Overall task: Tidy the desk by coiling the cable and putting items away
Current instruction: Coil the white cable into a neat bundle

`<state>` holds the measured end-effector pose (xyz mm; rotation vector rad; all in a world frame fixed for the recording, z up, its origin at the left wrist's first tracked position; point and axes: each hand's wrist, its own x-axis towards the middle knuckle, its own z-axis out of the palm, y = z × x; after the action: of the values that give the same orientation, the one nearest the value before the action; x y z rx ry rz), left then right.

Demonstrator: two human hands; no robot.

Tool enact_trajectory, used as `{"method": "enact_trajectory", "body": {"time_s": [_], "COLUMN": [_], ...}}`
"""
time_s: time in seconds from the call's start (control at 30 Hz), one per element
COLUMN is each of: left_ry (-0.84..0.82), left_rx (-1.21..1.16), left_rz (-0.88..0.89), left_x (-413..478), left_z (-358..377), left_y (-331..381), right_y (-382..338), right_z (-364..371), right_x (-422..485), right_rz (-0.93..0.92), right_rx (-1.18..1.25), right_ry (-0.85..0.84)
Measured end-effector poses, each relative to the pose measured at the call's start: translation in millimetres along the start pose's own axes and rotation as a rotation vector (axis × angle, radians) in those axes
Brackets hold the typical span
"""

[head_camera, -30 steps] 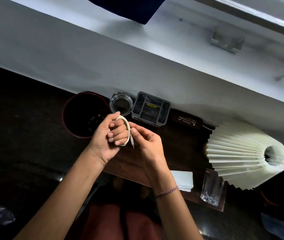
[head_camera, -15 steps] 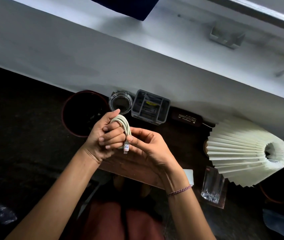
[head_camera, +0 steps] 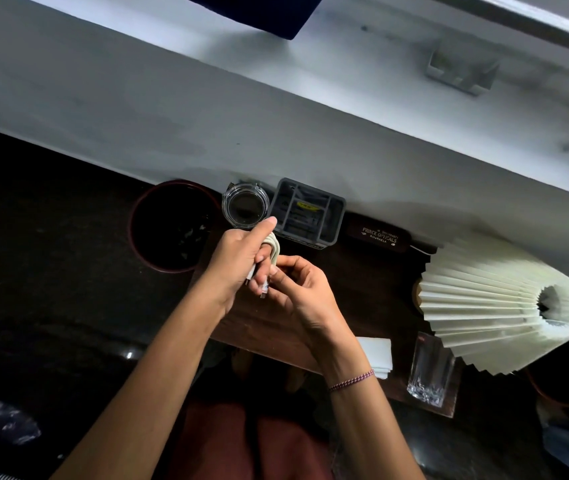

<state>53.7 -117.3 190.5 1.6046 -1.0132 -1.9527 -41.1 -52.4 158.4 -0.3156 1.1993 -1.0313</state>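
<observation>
- The cable coiled in my left hand looks like matt, off-white rubbery plastic; the plug end by my right hand has a small shiny metal tip.
- The desk under my hands is dark brown wood with a dull finish.
- The organiser tray is grey matt plastic.
- The round jar is clear, glossy glass.
- The tumbler is clear cut glass that glints.
- My lamp shade is pleated cream paper, matt.
- The folded tissue is soft white paper.
- The spectacle case looks dark and smooth, with gilt print.
- My wrist thread is braided cloth cord.
</observation>
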Motion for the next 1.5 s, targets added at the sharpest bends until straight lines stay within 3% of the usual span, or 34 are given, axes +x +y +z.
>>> {"method": "enact_trajectory", "body": {"time_s": [0.27,0.47,0.57,0.67,0.8,0.9,1.1,1.23,1.33,1.5], "left_ry": [-0.006,0.214,0.247,0.074,-0.221,-0.249,-0.048,0.148,0.301,0.524], "left_rx": [0.046,0.153,0.108,0.027,0.002,0.036,0.034,-0.047,-0.089,0.044], "left_rz": [-0.007,0.174,0.167,0.072,0.092,0.075,0.062,0.068,0.091,0.253], "left_x": [-2,-10,-8,1,10,13,11,9,9,8], "left_z": [3,12,14,12,10,8,17,30,40,50], "left_y": [7,1,-3,-7,-13,-17,-26,-30,-31,-33], "right_y": [-6,-16,-18,-17,-16,-15,-11,-10,-8,-7], "right_z": [5,9,6,-1,-21,-24,-19,-12,-7,-2], "right_x": [-2,-5,-5,-8,-15,-16,-12,-13,-15,-13], "right_rz": [-0.132,-0.320,-0.327,-0.275,-0.234,-0.208,-0.278,-0.411,-0.518,-0.574], "right_rx": [-0.245,-0.521,-0.561,-0.511,-0.376,-0.387,-0.494,-0.688,-0.814,-0.927], "right_ry": [0.114,0.172,0.166,0.113,-0.023,-0.010,0.240,0.394,0.440,0.467]}}
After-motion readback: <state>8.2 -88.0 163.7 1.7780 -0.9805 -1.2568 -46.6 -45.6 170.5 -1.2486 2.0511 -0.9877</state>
